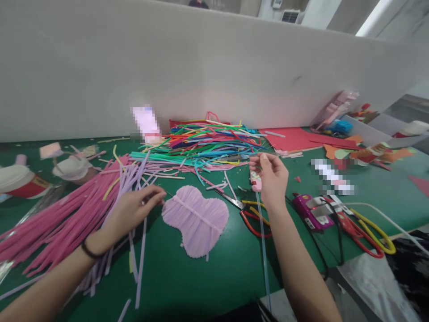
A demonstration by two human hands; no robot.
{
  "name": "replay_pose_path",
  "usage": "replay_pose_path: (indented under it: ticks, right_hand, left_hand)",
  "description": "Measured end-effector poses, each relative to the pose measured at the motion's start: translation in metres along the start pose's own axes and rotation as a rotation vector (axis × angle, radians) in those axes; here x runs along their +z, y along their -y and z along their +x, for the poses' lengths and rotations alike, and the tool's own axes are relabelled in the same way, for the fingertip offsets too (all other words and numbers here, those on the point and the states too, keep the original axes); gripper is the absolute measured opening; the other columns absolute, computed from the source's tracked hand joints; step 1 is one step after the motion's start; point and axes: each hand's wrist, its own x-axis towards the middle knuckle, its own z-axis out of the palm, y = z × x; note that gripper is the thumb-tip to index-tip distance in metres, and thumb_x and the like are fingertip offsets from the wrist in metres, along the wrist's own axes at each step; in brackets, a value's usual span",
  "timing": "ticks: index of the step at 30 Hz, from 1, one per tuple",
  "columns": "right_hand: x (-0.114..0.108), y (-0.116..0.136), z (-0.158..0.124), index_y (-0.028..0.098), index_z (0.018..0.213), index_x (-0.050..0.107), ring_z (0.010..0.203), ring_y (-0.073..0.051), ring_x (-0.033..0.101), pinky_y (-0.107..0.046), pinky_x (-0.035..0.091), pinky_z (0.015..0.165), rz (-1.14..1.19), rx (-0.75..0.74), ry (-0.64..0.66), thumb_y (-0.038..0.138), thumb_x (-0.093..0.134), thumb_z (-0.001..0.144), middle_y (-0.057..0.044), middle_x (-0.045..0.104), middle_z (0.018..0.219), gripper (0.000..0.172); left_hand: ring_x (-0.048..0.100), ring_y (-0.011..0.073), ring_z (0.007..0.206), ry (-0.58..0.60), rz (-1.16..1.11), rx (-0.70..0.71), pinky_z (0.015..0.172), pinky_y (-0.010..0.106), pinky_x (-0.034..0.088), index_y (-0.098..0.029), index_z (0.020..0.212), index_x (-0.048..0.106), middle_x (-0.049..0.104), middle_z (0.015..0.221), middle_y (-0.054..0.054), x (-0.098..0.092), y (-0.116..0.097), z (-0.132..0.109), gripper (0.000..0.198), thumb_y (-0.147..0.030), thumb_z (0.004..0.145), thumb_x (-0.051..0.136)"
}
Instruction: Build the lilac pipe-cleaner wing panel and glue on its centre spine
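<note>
A lilac, fuzzy butterfly-like piece (196, 221) made of pipe cleaners lies flat on the green table, with a raised strip across its middle. My left hand (142, 203) is at its left edge, thumb and fingertips pinched together; a thin line seems to run from them, too fine to name. My right hand (273, 176) is raised to the right of the piece, fingers curled and pinched, and what they hold, if anything, is hidden. Just beside that hand is a pink patterned object (255, 182), partly covered, with a light blue strip (263, 250) running down from it.
Pink pipe cleaners (77, 214) and lilac ones (129, 174) are bundled at left; a multicoloured pile (208, 143) lies behind. Red-handled scissors (251, 223) lie between my hands. A purple power strip (311, 212) with cables, larger scissors (365, 232) and red sheets (291, 139) are right. Cups (23, 181) stand left.
</note>
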Motion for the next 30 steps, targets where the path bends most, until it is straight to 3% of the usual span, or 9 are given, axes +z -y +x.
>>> replay_pose_path:
  ticks: [2, 8, 13, 17, 21, 24, 26, 30]
  right_hand:
    - [0.001, -0.002, -0.002, 0.017, 0.092, 0.064, 0.070, -0.011, 0.067, -0.026, 0.055, 0.068, -0.014, 0.003, -0.003, 0.042, 0.066, 0.083, -0.002, 0.072, 0.080, 0.027]
    - [0.002, -0.009, -0.010, 0.016, 0.092, 0.062, 0.067, -0.013, 0.066, -0.027, 0.054, 0.063, -0.085, 0.057, 0.048, 0.044, 0.062, 0.085, -0.003, 0.072, 0.081, 0.029]
    - [0.007, -0.010, -0.016, 0.018, 0.087, 0.061, 0.066, -0.015, 0.066, -0.030, 0.056, 0.066, -0.145, 0.046, 0.163, 0.046, 0.062, 0.085, -0.003, 0.071, 0.076, 0.028]
    - [0.004, -0.002, -0.015, 0.019, 0.090, 0.060, 0.071, -0.018, 0.066, -0.032, 0.055, 0.068, -0.314, -0.006, 0.129, 0.047, 0.057, 0.087, -0.004, 0.071, 0.080, 0.028]
    - [-0.022, 0.008, -0.005, 0.019, 0.104, 0.060, 0.091, -0.023, 0.066, -0.038, 0.053, 0.079, -0.638, -0.104, 0.028, 0.041, 0.053, 0.088, -0.010, 0.071, 0.097, 0.028]
    - [-0.052, 0.009, 0.001, 0.016, 0.108, 0.062, 0.109, -0.030, 0.058, -0.048, 0.044, 0.093, -1.128, -0.204, 0.130, 0.026, 0.048, 0.087, -0.016, 0.066, 0.112, 0.028]
    - [-0.068, 0.006, 0.000, 0.012, 0.110, 0.063, 0.118, -0.037, 0.050, -0.053, 0.041, 0.095, -1.442, -0.187, 0.205, 0.017, 0.047, 0.084, -0.022, 0.062, 0.119, 0.031]
    - [-0.083, -0.010, -0.005, 0.008, 0.123, 0.058, 0.127, -0.043, 0.040, -0.054, 0.041, 0.092, -1.727, -0.135, 0.343, 0.010, 0.047, 0.081, -0.024, 0.054, 0.132, 0.043]
  left_hand:
    - [0.062, 0.0155, 0.062, -0.016, 0.050, 0.050, 0.065, 0.024, 0.044, -0.022, 0.088, 0.065, 0.073, 0.077, -0.002, 0.001, 0.000, 0.029, 0.038, -0.053, 0.091, 0.044]
    - [0.065, 0.0202, 0.074, 0.019, 0.169, 0.173, 0.066, 0.027, 0.042, -0.022, 0.089, 0.068, 0.074, 0.083, 0.003, 0.018, -0.005, 0.123, 0.041, -0.052, 0.090, 0.040]
    - [0.066, 0.0222, 0.077, 0.031, 0.300, 0.123, 0.062, 0.028, 0.039, -0.022, 0.086, 0.070, 0.074, 0.085, 0.005, 0.037, -0.017, 0.162, 0.032, -0.045, 0.086, 0.048]
    - [0.066, 0.0235, 0.082, 0.018, 0.369, 0.121, 0.065, 0.029, 0.041, -0.022, 0.089, 0.070, 0.074, 0.089, 0.006, 0.042, -0.017, 0.159, 0.031, -0.045, 0.085, 0.049]
    - [0.064, 0.0248, 0.090, -0.029, 0.413, 0.203, 0.077, 0.032, 0.044, -0.020, 0.090, 0.068, 0.073, 0.095, 0.008, 0.033, -0.006, 0.138, 0.036, -0.043, 0.090, 0.041]
    - [0.063, 0.0248, 0.086, -0.072, 0.411, 0.167, 0.077, 0.033, 0.044, -0.020, 0.081, 0.065, 0.071, 0.088, 0.009, 0.022, 0.005, 0.114, 0.044, -0.047, 0.093, 0.033]
    - [0.063, 0.0252, 0.083, -0.102, 0.380, 0.141, 0.077, 0.034, 0.045, -0.020, 0.075, 0.062, 0.070, 0.081, 0.009, 0.018, 0.012, 0.096, 0.049, -0.051, 0.093, 0.030]
    - [0.063, 0.0272, 0.083, -0.135, 0.311, 0.100, 0.080, 0.039, 0.048, -0.019, 0.073, 0.061, 0.069, 0.081, 0.011, 0.023, 0.021, 0.057, 0.053, -0.053, 0.095, 0.027]
